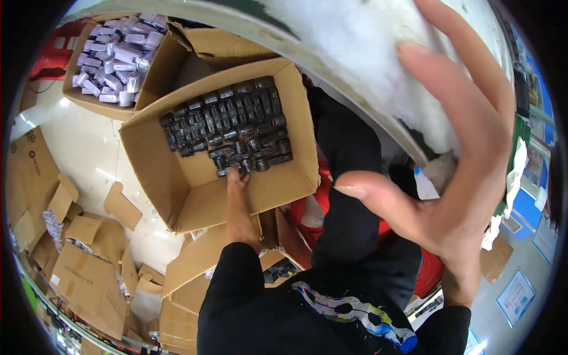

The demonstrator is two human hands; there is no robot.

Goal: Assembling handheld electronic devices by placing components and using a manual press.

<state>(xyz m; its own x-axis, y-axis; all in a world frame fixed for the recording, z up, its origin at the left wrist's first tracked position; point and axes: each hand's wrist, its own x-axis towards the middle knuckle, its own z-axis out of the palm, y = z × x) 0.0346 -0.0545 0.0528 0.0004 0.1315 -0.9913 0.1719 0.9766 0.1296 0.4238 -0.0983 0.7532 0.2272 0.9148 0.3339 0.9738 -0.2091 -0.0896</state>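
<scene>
My left hand (238,178) reaches down into an open cardboard box (216,204). Its fingers close on a small black plastic piece (223,173) at the near end of the packed rows; their tips are partly hidden. Rows of similar black pieces (222,115), dark and glossy, cover much of the box's bottom. Large and close to the camera at the right, my right hand (455,160) has its thumb and fingers curved wide apart. Nothing shows between them. White fluffy material (361,53) lies behind those fingers, along a pale board edge (284,44); whether they touch it I cannot tell.
At the far left, another carton (89,103) is heaped with lilac plastic pieces (127,53). Several more cartons (89,284) stand on the shiny floor at the left. An opened box (183,278) sits by my left forearm. Red plastic (310,207) shows beside my leg.
</scene>
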